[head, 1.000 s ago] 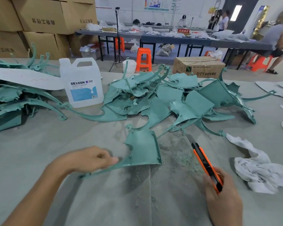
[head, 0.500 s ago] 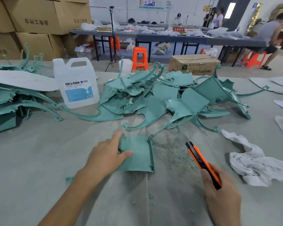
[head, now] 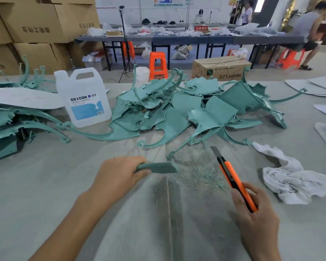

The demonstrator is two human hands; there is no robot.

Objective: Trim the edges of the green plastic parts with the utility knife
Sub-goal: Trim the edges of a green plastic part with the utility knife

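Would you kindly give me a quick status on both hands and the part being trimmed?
Left hand grips green part, tilted on edge. Right hand holds utility knife, blade out, clear of part. Shavings between them.

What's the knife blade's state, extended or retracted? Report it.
Extended: bare blade juts from the utility knife, which the right hand grips.

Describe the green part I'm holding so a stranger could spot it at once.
Find the big heap of green parts mid-table, right of the white DEXCON jug. Nearer the camera, the left hand grips one green part. It alone is in a hand, clear of the heap, seen edge-on, left of the shavings and the orange utility knife.
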